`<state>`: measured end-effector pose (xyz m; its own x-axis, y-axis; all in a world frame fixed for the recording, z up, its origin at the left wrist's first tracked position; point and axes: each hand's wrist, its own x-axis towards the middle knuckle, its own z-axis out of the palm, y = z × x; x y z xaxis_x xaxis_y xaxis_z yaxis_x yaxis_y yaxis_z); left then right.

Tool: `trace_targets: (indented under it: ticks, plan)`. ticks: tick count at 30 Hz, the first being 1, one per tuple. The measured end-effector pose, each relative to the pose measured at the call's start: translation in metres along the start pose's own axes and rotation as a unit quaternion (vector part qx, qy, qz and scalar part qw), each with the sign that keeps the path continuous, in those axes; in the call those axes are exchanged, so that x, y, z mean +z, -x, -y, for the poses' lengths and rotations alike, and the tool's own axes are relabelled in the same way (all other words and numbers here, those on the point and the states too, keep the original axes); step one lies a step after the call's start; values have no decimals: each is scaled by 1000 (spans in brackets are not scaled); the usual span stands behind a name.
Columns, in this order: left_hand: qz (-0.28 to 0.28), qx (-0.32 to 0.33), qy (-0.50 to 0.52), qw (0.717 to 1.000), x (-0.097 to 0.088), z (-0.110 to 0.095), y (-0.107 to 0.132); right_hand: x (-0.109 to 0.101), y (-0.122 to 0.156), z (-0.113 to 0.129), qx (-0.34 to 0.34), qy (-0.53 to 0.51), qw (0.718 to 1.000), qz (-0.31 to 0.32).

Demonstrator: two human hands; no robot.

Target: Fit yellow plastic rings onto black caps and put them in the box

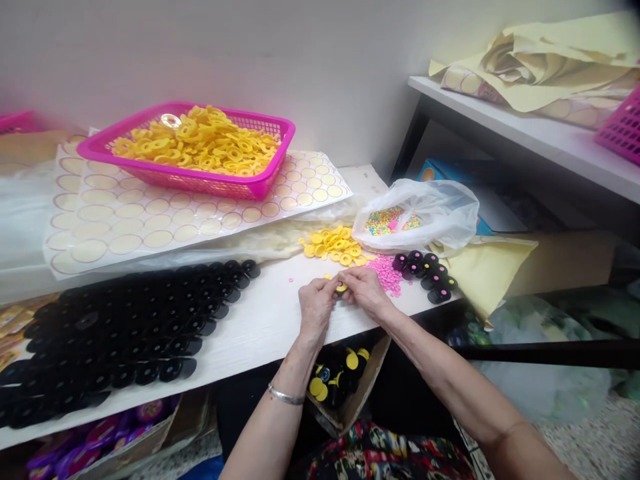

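My left hand (pixel 316 307) and my right hand (pixel 366 291) meet over the white table's front edge (pixel 260 337), fingers pinched together on one small yellow ring part (pixel 341 287). Just beyond them lie a loose pile of yellow rings (pixel 334 245) and a scatter of tiny pink beads (pixel 385 272). To the right of the beads stand several black caps with pink centres (pixel 426 272). A silver bangle sits on my left wrist.
Rows of black discs (pixel 125 333) cover the table's left. A pink basket of yellow rings (pixel 200 143) rests on sticker sheets (pixel 150 220). A plastic bag of coloured beads (pixel 420 213) lies to the right. A cardboard box with black-and-yellow parts (pixel 340 380) sits under the table.
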<state>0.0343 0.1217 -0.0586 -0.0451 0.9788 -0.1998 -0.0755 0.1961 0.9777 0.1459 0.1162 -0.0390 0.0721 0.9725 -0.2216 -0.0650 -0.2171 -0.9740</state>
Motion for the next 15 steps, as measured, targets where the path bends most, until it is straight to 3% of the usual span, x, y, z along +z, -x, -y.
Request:
trace_targets:
  ticks: [7,15]
  plan:
    - [-27,-10,13,1000,4,5,-1,7,-5,-15,87,-136,985,-61]
    - [-41,-14,23,999,7,-1,1,13,-3,-11,68,-142,986,-57]
